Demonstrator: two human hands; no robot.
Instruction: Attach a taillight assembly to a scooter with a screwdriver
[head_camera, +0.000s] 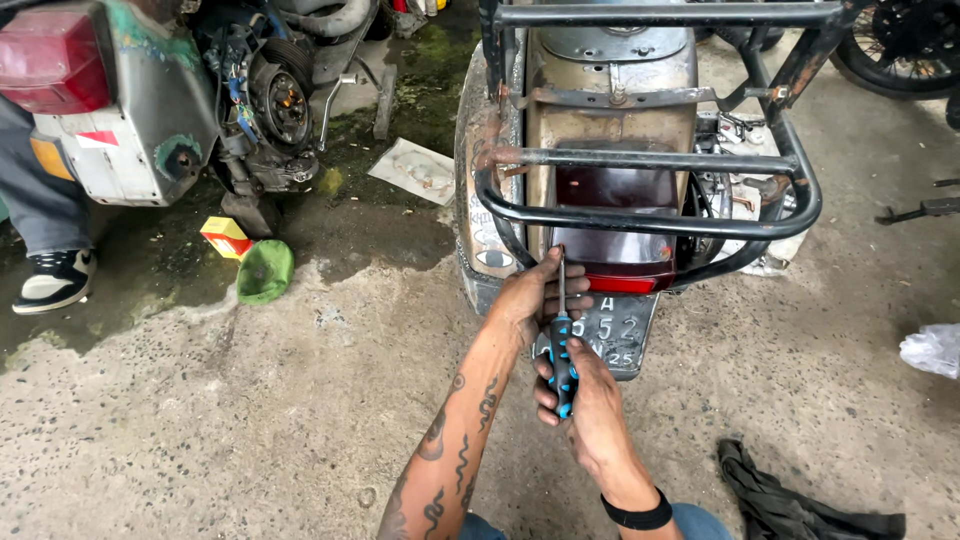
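I crouch behind an old rusty scooter with a black tubular rear rack. My right hand grips the black and blue handle of a screwdriver, its shaft pointing up at the red tail light. My left hand rests on the lower left edge of the tail light, fingers steadying the screwdriver shaft near its tip. A number plate hangs just below the light, partly hidden by my hands.
Another scooter with an exposed engine stands at the left, with a person's leg and shoe beside it. A green cap and a small yellow-red box lie on the wet concrete. A dark rag lies at lower right, a plastic bag at the right edge.
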